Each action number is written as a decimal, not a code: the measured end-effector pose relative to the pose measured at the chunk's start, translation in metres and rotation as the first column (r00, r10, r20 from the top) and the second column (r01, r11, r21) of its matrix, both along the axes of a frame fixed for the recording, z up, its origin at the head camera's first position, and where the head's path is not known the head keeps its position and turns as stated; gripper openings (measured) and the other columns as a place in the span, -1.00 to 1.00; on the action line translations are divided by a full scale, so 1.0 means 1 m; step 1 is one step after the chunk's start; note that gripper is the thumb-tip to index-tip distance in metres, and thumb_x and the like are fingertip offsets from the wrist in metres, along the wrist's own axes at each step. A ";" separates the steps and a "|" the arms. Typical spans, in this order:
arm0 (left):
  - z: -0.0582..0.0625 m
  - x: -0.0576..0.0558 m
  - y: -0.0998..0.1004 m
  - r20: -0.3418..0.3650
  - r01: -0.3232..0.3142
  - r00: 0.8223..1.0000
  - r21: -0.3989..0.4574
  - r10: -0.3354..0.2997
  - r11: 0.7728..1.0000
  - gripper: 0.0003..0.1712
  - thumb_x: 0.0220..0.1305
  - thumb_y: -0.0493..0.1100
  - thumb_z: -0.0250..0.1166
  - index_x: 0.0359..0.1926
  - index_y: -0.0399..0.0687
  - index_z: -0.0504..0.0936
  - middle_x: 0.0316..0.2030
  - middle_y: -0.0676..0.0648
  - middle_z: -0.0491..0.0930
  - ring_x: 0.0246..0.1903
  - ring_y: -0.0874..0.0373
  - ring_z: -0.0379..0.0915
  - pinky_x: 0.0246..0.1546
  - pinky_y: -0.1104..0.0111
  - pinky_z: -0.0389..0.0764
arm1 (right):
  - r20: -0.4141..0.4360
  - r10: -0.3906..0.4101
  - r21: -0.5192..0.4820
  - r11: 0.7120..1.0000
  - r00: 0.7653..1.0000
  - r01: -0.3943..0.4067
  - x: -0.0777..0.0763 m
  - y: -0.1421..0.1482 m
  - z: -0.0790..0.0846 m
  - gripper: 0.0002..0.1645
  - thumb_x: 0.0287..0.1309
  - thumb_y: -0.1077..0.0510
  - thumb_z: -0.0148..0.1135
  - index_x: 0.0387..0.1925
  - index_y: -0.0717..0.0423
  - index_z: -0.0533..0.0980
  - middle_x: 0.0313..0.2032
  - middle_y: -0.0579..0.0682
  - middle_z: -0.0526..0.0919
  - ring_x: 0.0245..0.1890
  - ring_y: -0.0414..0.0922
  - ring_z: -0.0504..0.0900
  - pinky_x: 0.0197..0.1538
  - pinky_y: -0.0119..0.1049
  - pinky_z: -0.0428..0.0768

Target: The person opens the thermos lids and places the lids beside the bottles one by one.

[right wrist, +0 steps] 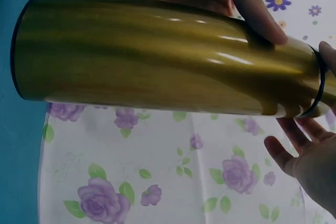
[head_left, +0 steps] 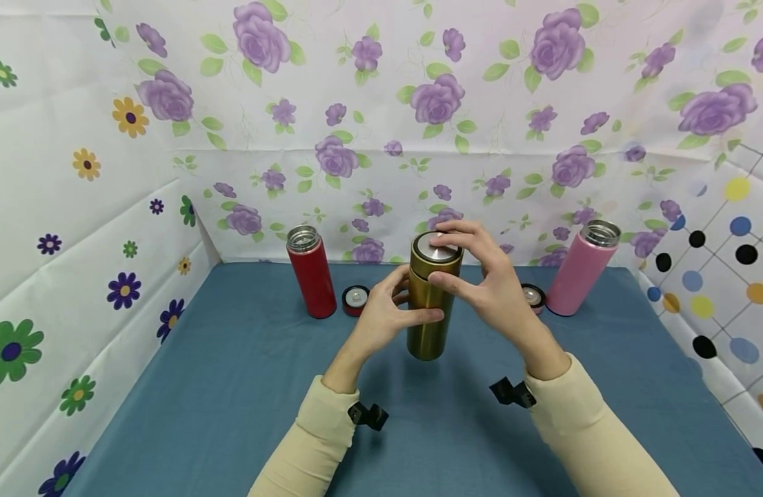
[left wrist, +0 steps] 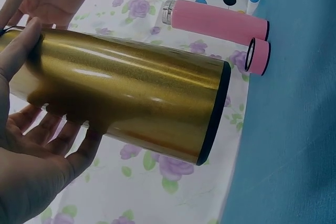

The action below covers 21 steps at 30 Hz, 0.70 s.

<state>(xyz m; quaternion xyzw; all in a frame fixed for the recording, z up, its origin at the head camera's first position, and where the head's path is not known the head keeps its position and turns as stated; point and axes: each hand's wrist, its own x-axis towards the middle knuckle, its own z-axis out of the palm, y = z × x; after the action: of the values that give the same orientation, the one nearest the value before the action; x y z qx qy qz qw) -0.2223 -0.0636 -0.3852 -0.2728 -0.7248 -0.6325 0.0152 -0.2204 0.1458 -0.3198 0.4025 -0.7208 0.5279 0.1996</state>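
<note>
A gold thermos flask (head_left: 428, 331) with a silver-topped lid (head_left: 437, 247) stands nearly upright between the two hands. My left hand (head_left: 381, 314) grips its body from the left, with the thumb across the front and the fingers behind; the left wrist view shows those fingers curled round the gold wall (left wrist: 157, 98). On the other side, my right hand (head_left: 490, 286) holds the lid, fingertips over its top and thumb near the seam below. The right wrist view shows a dark ring at the seam between body (right wrist: 157, 56) and lid, with the right fingers around that end.
A red flask (head_left: 312, 276) without its lid stands back left, with a red-rimmed lid (head_left: 355, 298) beside it. At the back right is a pink flask (head_left: 580, 273), uncapped, and a pink lid (head_left: 533, 295). Flowered cloth walls (head_left: 381, 124) enclose the blue tabletop (head_left: 232, 386).
</note>
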 end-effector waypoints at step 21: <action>0.000 0.000 0.000 0.028 0.017 0.999 -0.013 -0.016 1.000 -0.20 0.23 0.09 0.55 0.44 0.21 0.44 0.21 0.02 0.57 0.23 0.08 0.48 0.32 -0.04 0.46 | 0.163 0.213 -0.079 0.976 0.963 -0.202 -0.004 0.016 0.011 -0.49 0.38 0.31 0.32 0.31 0.25 0.49 0.45 0.18 0.34 0.52 0.08 0.21 0.52 0.06 0.20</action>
<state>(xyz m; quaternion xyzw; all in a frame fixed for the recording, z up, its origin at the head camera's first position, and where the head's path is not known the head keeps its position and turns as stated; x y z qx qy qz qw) -0.2226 -0.0636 -0.3855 -0.2699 -0.7268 -0.6316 -0.0022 -0.2240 0.1613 -0.3088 0.4225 -0.6724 0.6006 0.0930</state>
